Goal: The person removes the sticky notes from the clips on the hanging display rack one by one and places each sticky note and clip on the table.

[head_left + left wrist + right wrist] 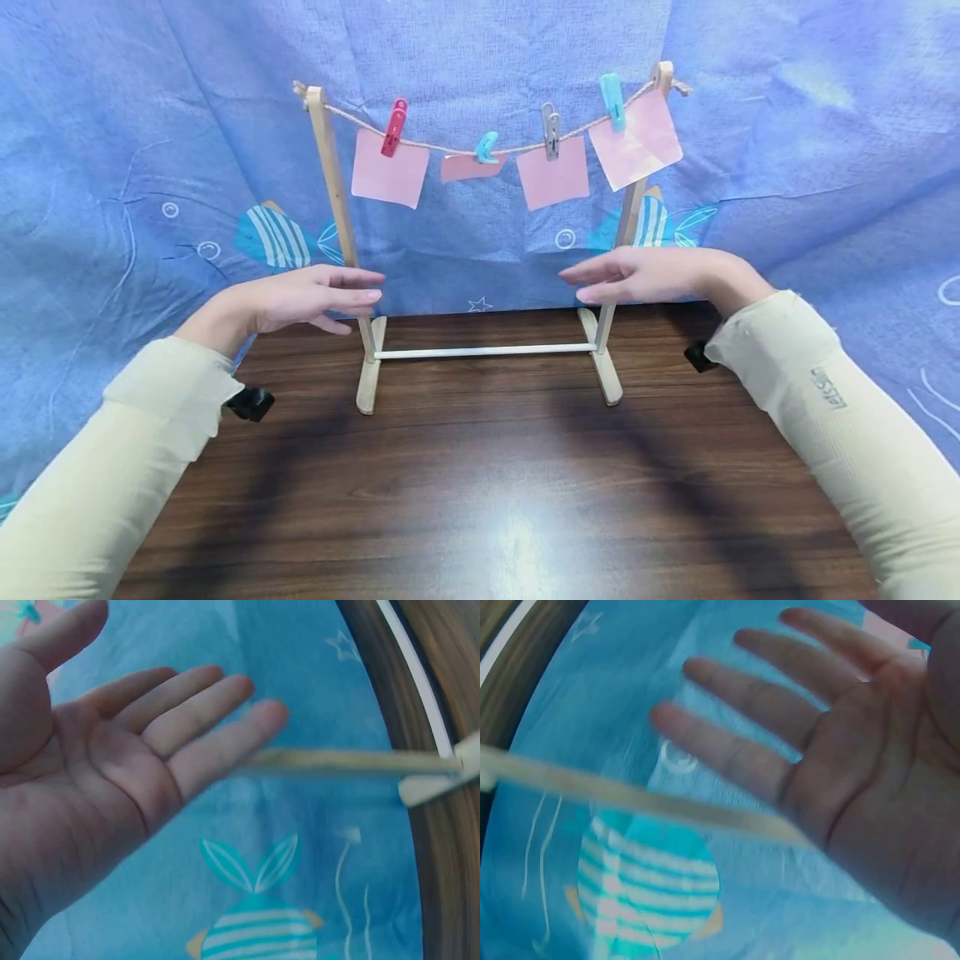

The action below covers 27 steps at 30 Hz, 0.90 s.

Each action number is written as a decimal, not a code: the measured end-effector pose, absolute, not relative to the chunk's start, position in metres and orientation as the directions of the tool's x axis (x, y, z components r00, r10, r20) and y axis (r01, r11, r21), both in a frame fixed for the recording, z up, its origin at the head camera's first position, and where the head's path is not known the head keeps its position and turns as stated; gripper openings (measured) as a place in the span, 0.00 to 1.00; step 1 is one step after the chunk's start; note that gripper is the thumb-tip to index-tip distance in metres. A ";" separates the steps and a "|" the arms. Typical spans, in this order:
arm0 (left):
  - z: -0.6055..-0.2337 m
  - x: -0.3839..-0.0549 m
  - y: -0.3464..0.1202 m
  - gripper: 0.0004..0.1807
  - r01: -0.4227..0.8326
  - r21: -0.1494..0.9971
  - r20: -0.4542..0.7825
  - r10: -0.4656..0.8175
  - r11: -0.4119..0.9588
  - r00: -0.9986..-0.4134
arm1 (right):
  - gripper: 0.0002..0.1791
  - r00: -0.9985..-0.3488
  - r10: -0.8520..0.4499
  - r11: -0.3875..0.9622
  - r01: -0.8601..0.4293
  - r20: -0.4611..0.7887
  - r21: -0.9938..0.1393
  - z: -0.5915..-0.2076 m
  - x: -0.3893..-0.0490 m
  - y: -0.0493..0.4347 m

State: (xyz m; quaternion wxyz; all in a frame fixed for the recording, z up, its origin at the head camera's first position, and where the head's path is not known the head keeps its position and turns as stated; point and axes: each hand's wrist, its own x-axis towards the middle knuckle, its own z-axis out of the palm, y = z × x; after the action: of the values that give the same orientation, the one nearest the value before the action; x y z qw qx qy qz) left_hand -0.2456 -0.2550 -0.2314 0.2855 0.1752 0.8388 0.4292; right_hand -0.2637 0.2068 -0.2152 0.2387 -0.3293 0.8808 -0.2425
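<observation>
My left hand (311, 298) hovers by the left post of a small wooden rack (336, 183), fingers loosely straight and holding nothing. On the other side my right hand (648, 277) is held in the air near the right post, its fingers extended and nothing in them. Between the posts sags a twine line (442, 150). A red clothespin (394, 127), a small blue clip (486, 148), a grey clothespin (551, 133) and a light blue clothespin (612, 102) fasten pink paper squares (390, 171) to it. The paper under the small blue clip looks folded or tilted, showing only a narrow strip.
The rack stands on a dark wooden table (450, 467), its feet joined by a white crossbar (487, 351). Behind hangs a blue cloth (480, 50) printed with striped fish. Black wrist devices (251, 403) show at both sleeves.
</observation>
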 end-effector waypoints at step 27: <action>-0.221 -0.272 -0.196 0.38 -0.010 0.996 0.033 0.447 -0.092 -0.894 | 0.35 -0.710 -0.614 -0.012 -0.429 0.345 -0.903 -0.159 -0.268 0.052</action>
State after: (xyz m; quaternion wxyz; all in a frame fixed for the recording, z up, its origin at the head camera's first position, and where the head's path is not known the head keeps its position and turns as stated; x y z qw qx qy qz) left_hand -0.2719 -0.1958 -0.2206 0.1585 0.1669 0.6549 0.7198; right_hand -0.2676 0.0518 -0.1588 0.0764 -0.3730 0.6987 -0.6057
